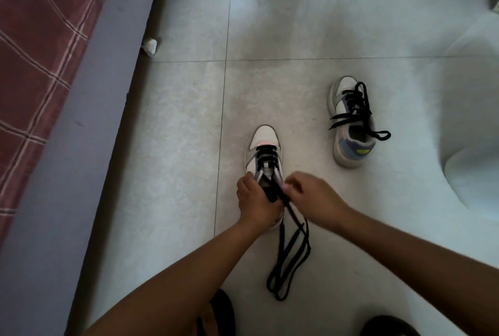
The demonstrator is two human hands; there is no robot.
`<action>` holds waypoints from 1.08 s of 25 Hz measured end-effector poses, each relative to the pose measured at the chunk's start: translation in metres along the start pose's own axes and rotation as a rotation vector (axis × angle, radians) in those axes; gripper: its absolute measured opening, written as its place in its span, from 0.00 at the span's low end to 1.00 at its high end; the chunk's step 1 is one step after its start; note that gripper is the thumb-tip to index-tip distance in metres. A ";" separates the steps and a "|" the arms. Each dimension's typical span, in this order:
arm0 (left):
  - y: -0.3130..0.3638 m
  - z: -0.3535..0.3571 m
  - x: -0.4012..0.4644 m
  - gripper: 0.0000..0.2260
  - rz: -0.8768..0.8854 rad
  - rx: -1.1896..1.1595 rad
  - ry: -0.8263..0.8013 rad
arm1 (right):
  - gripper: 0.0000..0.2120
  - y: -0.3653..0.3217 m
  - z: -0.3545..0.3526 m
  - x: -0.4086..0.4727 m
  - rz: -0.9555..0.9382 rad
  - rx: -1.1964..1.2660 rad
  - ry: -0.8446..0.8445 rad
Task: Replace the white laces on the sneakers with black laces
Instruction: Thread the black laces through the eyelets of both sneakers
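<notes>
A white sneaker point(263, 137) with grey and pink trim stands on the tiled floor, toe pointing away from me. Black lace point(290, 249) crosses its lower eyelets, and the long loose ends trail toward me in loops on the floor. My left hand point(255, 200) grips the sneaker's left side near the upper eyelets. My right hand point(310, 192) pinches the lace at the right eyelets. A second sneaker point(351, 146) stands to the right, fully laced in black, its lace ends lying loose over its opening.
A bed point(40, 52) with a red plaid cover and a purple-grey side fills the left. A small white crumpled object point(149, 46) lies at its base. Dark footwear point(222, 314) shows at the bottom edge. A white curved object point(483, 173) sits at right.
</notes>
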State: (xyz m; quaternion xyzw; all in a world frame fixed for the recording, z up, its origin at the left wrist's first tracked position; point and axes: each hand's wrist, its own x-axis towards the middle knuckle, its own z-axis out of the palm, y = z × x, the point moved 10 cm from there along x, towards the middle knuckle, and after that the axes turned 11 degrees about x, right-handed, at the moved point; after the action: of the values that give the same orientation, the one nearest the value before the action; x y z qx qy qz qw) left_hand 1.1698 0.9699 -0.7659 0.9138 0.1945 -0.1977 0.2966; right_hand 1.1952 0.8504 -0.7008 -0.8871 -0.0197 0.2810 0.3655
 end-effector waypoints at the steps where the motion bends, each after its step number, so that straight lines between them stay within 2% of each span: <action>1: -0.004 0.001 -0.002 0.43 -0.004 -0.015 -0.009 | 0.11 0.002 -0.010 0.014 -0.022 0.042 0.082; 3: -0.009 0.001 -0.006 0.43 0.003 -0.013 -0.010 | 0.10 0.006 -0.012 0.039 -0.020 0.131 0.137; 6: -0.011 0.002 -0.008 0.43 0.002 -0.024 -0.010 | 0.10 0.011 0.000 0.059 0.052 0.178 0.125; 10: -0.010 0.003 -0.009 0.42 -0.021 -0.054 0.018 | 0.10 0.004 0.000 0.059 0.067 0.038 0.227; 12: -0.010 0.003 -0.009 0.42 -0.047 -0.067 0.022 | 0.11 0.003 0.006 0.058 0.111 0.002 0.191; 16: -0.011 0.004 -0.012 0.41 -0.074 -0.035 -0.019 | 0.09 0.003 0.016 0.068 0.120 0.068 -0.002; 17: -0.012 0.005 -0.011 0.39 -0.080 -0.029 -0.052 | 0.09 0.005 0.018 0.069 0.127 0.144 -0.049; 19: -0.017 0.002 -0.004 0.29 -0.120 -0.092 -0.109 | 0.08 0.012 0.024 0.068 0.144 0.365 -0.116; 21: -0.018 -0.017 0.008 0.17 -0.136 -0.159 -0.042 | 0.06 0.020 0.028 0.065 0.158 0.570 -0.149; 22: -0.015 -0.030 0.014 0.15 -0.107 -0.115 0.021 | 0.05 0.022 0.030 0.064 0.155 0.615 -0.156; 25: 0.001 -0.057 0.031 0.15 0.017 0.124 0.166 | 0.06 0.020 0.025 0.069 0.087 0.474 -0.048; 27: 0.009 -0.055 0.042 0.12 0.051 0.130 0.105 | 0.10 0.022 0.021 0.065 0.102 0.444 0.061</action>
State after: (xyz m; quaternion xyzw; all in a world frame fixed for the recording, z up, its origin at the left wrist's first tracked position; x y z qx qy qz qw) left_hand 1.2232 1.0075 -0.7412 0.9450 0.1734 -0.1541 0.2308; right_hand 1.2355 0.8634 -0.7587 -0.7930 0.0982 0.2697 0.5374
